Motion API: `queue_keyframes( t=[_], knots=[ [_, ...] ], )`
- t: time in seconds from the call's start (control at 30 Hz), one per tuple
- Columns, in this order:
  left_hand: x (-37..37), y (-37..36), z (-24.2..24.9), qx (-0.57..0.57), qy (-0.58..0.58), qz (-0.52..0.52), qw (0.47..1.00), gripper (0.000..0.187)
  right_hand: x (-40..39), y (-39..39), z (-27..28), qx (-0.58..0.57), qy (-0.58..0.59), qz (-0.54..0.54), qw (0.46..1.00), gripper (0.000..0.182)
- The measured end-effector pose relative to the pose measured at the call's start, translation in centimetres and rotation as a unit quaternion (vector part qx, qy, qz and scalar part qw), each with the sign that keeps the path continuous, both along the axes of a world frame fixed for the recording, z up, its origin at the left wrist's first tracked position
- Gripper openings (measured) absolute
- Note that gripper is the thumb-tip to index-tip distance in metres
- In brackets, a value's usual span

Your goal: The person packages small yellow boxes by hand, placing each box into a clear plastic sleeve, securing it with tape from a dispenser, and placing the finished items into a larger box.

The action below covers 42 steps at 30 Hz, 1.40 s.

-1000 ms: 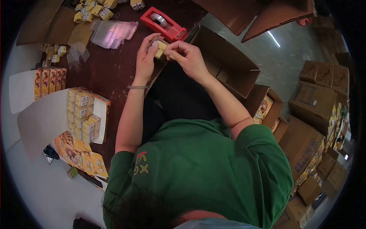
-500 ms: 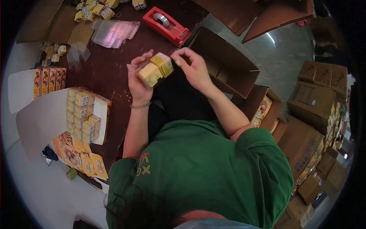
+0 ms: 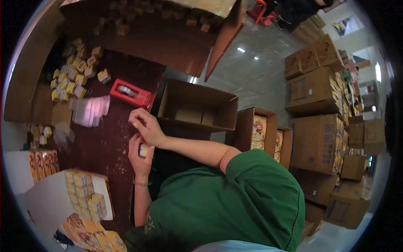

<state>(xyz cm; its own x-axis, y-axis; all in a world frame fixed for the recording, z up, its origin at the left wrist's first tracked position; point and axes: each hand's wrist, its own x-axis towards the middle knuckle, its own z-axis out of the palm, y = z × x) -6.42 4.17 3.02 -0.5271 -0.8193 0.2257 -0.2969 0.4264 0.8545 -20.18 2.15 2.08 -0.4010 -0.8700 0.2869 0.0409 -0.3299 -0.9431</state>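
My left hand (image 3: 139, 161) is closed around a small yellow box (image 3: 144, 150), most of it hidden by the fingers. Just above it, my right hand (image 3: 147, 128) has its fingers curled together near the red tape dispenser (image 3: 132, 95); whatever may be between those fingertips cannot be made out. Clear plastic sleeves (image 3: 89, 111) lie in a stack left of the dispenser. Beyond them is a heap of small yellow boxes (image 3: 72, 75). At the lower left, an open display carton (image 3: 107, 197) holds rows of similar boxes.
An open brown carton (image 3: 197, 105) stands right of the dark red table (image 3: 113, 143). Cartons with printed yellow packs (image 3: 259, 128) are beside my right arm, and stacked cartons (image 3: 315, 143) line the right. Large cardboard flaps (image 3: 138, 40) rise at the back. A person (image 3: 300, 12) is in the background.
My view has turned to the right. The yellow boxes that showed plainly in my left hand are now mostly covered, and my right hand has come over the left one.
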Motion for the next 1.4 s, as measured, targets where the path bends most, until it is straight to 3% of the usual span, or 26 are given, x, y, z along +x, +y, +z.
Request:
queue_keyframes(
  t=[0.07, 0.17, 0.23, 0.27, 0.3, 0.37, 0.5, 0.6, 0.67, 0.73, 0.8, 0.87, 0.9, 1.0, 1.1, 1.13, 1.27, 1.4],
  knots=[
    [-0.4, 1.1, -0.1, 0.033, -0.002, 0.021, 0.999, 0.044, -0.3, 1.1, 1.1, 0.004, -0.03, 0.022, 0.999, 0.008],
    [-0.1, 3.0, -0.7, -0.007, -0.033, 0.043, 0.999, 0.053, -2.2, 2.5, 0.9, 0.006, 0.071, 0.027, 0.997, 0.014],
    [0.8, 3.3, -1.5, 0.027, 0.002, 0.053, 0.998, 0.052, -3.7, 3.5, -0.7, 0.023, 0.153, 0.066, 0.986, 0.024],
    [1.2, 3.4, -2.2, 0.045, 0.02, 0.06, 0.997, 0.052, -4.1, 4.3, -1.6, 0.078, 0.091, 0.178, 0.977, 0.036],
    [1.7, 3.5, -3.5, 0.18, 0.143, 0.053, 0.972, 0.051, -4.2, 5.1, -2.6, 0.088, 0.095, 0.254, 0.959, 0.041],
    [1.7, 3.3, -3.9, 0.266, 0.307, 0.083, 0.91, 0.05, -3.9, 6.0, -2.3, 0.062, 0.059, 0.377, 0.922, 0.053],
    [0.4, 3.3, -1.6, 0.36, 0.439, 0.094, 0.818, 0.051, -4.6, 5.6, 1.6, 0.033, 0.047, 0.408, 0.911, 0.073],
    [-0.8, 1.6, -0.7, 0.334, 0.439, 0.091, 0.829, 0.046, -5.9, 4.4, 5.4, 0.044, 0.161, 0.353, 0.921, 0.068],
    [-0.7, -1.2, -1.7, 0.233, 0.325, 0.099, 0.911, 0.044, -6.1, 2.8, 6.1, 0.056, 0.175, 0.297, 0.937, 0.066],
    [-0.7, -4.3, -0.2, 0.213, 0.368, 0.042, 0.904, 0.048, -6.5, 0.7, 6.0, 0.007, 0.283, 0.261, 0.923, 0.061],
    [-0.6, -7.3, 0.8, 0.179, 0.295, -0.01, 0.939, 0.053, -6.2, -1.4, 5.1, -0.044, 0.321, 0.264, 0.908, 0.06],
    [-0.3, -9.3, 0.2, 0.157, 0.151, -0.06, 0.974, 0.054, -5.6, -2.5, 2.7, -0.023, 0.337, 0.281, 0.898, 0.062],
    [-0.3, -9.9, -0.4, 0.188, 0.147, -0.063, 0.969, 0.052, -5.4, -2.8, 1.7, -0.015, 0.34, 0.256, 0.905, 0.066],
    [-0.7, -10.4, -0.2, 0.19, 0.166, -0.069, 0.965, 0.052, -6.1, -1.4, 5.3, -0.1, 0.41, 0.135, 0.897, 0.063],
    [-1.3, -10.3, -0.4, 0.191, 0.158, -0.061, 0.967, 0.048, -10.2, -2.1, 4.7, 0.057, 0.341, -0.013, 0.938, 0.029],
    [-1.8, -10.0, -0.3, 0.195, 0.146, -0.063, 0.968, 0.047, -11.5, -2.9, 4.2, 0.08, 0.372, -0.006, 0.925, 0.02],
    [-4.9, -10.6, -1.1, 0.166, 0.186, -0.086, 0.965, 0.039, -12.4, -4.9, 1.3, 0.137, 0.254, 0.134, 0.948, 0.016],
    [-4.9, -10.3, -0.8, 0.179, 0.181, -0.074, 0.964, 0.035, -11.4, -4.1, 1.7, 0.103, 0.318, 0.029, 0.942, 0.015]
  ],
)
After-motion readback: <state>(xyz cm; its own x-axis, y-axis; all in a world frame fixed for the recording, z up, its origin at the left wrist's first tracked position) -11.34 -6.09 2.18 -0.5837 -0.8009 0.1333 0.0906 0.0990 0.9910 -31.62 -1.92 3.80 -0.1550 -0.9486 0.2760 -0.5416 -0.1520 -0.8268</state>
